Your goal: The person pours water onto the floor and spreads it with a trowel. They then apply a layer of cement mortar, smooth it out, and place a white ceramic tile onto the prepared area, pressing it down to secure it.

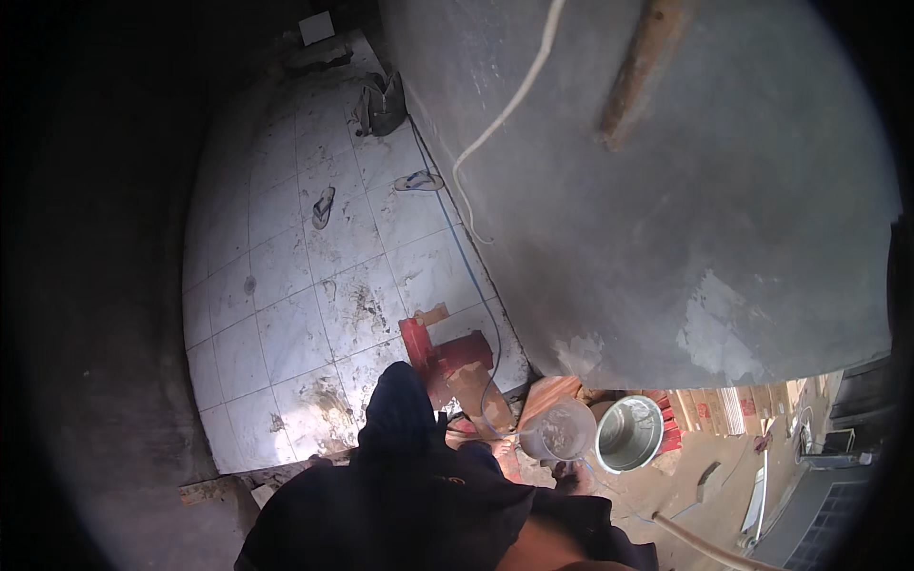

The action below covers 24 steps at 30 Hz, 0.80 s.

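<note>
Neither of my hands shows in the head view. Dark clothing fills the lower middle and hides much of what lies beneath it. A patch of bare skin appears at the bottom edge; whether it is arm or leg I cannot tell. Just beyond the clothing, a bare foot is partly visible. Near it stand a pale round bucket with greyish contents and a larger grey-green tub. A light wooden pole slants in from the lower right; its other end is out of sight.
Red and brown flat pieces lie on the stained white tile floor. Two flip-flops lie apart, and a dark bag leans by the grey wall. A blue hose runs along it. Boards are at right.
</note>
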Each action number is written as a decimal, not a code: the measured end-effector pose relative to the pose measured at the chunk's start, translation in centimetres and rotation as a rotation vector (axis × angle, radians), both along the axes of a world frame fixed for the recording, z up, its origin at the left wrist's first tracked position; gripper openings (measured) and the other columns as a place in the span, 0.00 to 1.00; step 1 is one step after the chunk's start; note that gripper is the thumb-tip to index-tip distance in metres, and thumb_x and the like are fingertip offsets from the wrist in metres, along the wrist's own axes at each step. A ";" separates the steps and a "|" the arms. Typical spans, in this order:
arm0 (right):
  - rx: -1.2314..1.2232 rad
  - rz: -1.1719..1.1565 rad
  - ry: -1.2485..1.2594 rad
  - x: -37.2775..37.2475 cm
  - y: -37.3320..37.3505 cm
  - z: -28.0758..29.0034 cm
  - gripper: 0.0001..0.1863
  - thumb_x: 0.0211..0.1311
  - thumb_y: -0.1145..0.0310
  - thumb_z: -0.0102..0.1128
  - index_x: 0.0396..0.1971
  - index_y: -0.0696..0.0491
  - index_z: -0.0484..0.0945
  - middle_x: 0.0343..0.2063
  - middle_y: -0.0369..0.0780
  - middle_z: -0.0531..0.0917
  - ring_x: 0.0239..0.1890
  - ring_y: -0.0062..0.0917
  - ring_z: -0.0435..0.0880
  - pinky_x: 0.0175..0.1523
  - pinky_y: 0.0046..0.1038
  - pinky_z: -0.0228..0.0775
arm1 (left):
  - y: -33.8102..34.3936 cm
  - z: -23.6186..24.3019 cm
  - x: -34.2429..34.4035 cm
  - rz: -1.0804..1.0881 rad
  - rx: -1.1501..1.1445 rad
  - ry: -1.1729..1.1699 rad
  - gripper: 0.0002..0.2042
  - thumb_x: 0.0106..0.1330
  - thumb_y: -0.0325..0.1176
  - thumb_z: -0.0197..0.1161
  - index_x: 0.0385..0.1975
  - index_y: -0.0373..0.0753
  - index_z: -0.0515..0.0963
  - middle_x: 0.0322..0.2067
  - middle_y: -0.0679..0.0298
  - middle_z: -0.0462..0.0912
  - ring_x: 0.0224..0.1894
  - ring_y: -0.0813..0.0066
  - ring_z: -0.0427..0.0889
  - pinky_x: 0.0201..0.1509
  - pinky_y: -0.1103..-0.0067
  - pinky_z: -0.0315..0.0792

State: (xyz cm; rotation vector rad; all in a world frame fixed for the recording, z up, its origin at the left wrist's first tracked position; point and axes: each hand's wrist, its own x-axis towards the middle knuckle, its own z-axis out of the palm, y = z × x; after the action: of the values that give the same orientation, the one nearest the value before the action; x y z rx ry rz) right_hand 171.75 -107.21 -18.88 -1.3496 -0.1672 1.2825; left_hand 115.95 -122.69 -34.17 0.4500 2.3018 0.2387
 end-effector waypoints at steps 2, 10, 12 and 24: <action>0.148 0.354 0.027 -4.0 4.4 0.8 0.15 0.56 0.63 0.62 0.41 0.55 0.77 0.39 0.38 0.80 0.34 0.26 0.79 0.36 0.28 0.75 | -5.7 0.4 -1.7 0.174 -0.055 0.010 0.16 0.59 0.35 0.64 0.43 0.33 0.73 0.29 0.53 0.77 0.29 0.63 0.79 0.32 0.71 0.72; 0.229 0.531 -0.895 -25.3 17.6 12.6 0.13 0.59 0.68 0.64 0.41 0.57 0.77 0.32 0.38 0.79 0.35 0.27 0.79 0.40 0.34 0.74 | -11.3 0.8 -8.9 0.482 -0.281 -0.077 0.10 0.58 0.35 0.63 0.36 0.38 0.74 0.22 0.60 0.74 0.19 0.68 0.76 0.22 0.74 0.69; 0.164 0.669 -1.046 -32.5 20.1 19.9 0.10 0.59 0.72 0.62 0.40 0.57 0.77 0.32 0.36 0.78 0.35 0.24 0.78 0.39 0.32 0.75 | -8.4 1.3 -13.7 0.455 -0.260 -0.070 0.09 0.58 0.35 0.63 0.34 0.39 0.75 0.20 0.61 0.73 0.17 0.69 0.75 0.19 0.74 0.68; 0.243 0.683 -0.656 -49.6 34.2 21.4 0.12 0.72 0.58 0.45 0.39 0.49 0.73 0.31 0.33 0.74 0.35 0.20 0.73 0.39 0.29 0.66 | 28.0 13.5 -34.3 0.118 0.697 -0.036 0.18 0.67 0.35 0.55 0.52 0.30 0.74 0.23 0.63 0.78 0.27 0.75 0.74 0.32 0.75 0.70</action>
State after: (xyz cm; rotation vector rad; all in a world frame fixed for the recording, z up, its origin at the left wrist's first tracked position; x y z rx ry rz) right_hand 122.18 -73.03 2.47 -1.5101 -1.2860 1.2482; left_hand 81.61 -94.64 -20.69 0.6401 2.1616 1.1127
